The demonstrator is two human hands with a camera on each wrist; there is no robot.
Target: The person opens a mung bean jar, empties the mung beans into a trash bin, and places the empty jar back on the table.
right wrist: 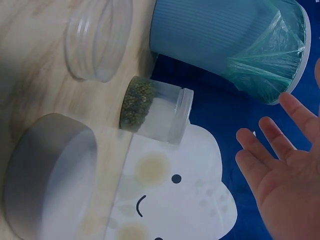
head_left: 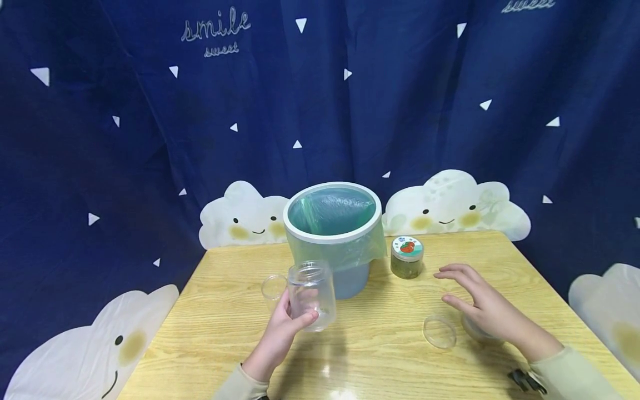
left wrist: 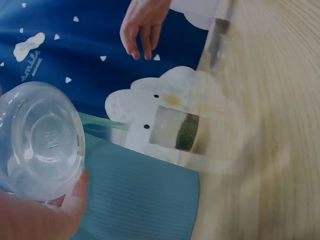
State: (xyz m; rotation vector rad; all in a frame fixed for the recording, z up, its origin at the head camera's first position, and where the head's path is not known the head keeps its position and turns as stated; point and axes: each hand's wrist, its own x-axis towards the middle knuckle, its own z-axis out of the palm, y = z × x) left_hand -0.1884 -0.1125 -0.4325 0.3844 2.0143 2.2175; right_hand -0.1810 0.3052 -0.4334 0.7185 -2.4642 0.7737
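Note:
My left hand (head_left: 281, 333) grips a clear plastic jar (head_left: 320, 300) around its side, in front of the bin. No lid shows on its mouth, and its round base (left wrist: 50, 140) faces the left wrist camera. My right hand (head_left: 480, 303) hangs above the right side of the table, fingers spread and holding nothing. Beneath it is a round pale object (right wrist: 55, 170), mostly hidden by the hand in the head view. A clear round lid or ring (head_left: 440, 332) lies beside that. Behind stands a lidded jar (head_left: 406, 265) with a tomato picture on top and small green beans inside.
A blue waste bin (head_left: 350, 280) with a white rim and green liner stands at the table's back middle. Left of it is another clear round-rimmed piece (head_left: 274, 288), partly hidden. A dark blue curtain (head_left: 320, 111) hangs behind the wooden table (head_left: 375, 361).

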